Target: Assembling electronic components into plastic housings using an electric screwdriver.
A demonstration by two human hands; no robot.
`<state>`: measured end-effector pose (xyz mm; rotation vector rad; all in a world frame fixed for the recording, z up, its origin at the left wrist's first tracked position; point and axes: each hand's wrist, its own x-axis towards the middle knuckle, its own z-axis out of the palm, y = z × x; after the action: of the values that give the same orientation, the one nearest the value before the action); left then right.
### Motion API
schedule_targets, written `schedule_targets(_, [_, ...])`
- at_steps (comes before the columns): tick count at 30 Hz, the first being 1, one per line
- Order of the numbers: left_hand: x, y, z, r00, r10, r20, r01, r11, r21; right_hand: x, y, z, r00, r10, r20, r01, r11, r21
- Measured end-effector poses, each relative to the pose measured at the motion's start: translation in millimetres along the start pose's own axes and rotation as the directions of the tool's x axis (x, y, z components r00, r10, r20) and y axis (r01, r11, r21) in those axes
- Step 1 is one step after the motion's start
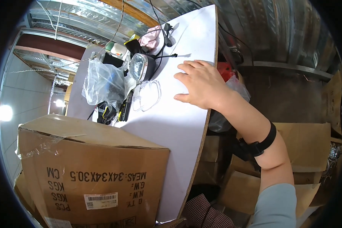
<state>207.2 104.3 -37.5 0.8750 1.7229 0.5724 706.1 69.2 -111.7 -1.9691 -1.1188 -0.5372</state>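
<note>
Lying left of the wide-spread, seemingly empty right hand (203, 85), a clear shell (147, 96) is resting on the tabletop (167, 129).

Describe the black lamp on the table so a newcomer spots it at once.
Start at the white table, with the big cardboard box at the picture's lower left. Between the right hand and the crumpled clear bag lies the lamp. Its glossy lens in a black housing sets it apart from the flat, clear plastic pieces just below it.
</note>
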Motion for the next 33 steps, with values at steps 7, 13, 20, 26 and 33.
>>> schedule_targets(7, [-4.2,-1.1,-4.0,1.000,0.007,0.018,-0.007,1.000,-0.003,1.1,-2.1,-1.4,1.000,0.018,0.012,-0.018,1.000,-0.011])
schedule_targets(13, [-19.5,-6.9,-13.4,0.999,0.024,0.041,-0.022,0.998,-0.063,5.2,-8.4,-8.7,0.994,0.067,0.088,-0.068,0.998,0.010])
schedule_targets(20, [-32.7,-27.5,-34.3,0.992,0.000,0.126,0.020,0.988,-0.156,0.4,-0.7,-10.1,0.962,0.134,0.238,-0.123,0.990,-0.064])
schedule_targets(26, [-28.2,-37.4,-64.4,0.958,0.060,0.280,0.007,0.973,-0.233,18.4,-29.2,-23.4,0.933,0.161,0.323,-0.135,0.986,-0.103])
schedule_targets(33, [-38.8,-31.6,-56.6,0.894,0.134,0.427,-0.047,0.977,-0.208,3.4,-68.7,22.0,0.946,0.026,0.323,0.002,0.996,-0.085])
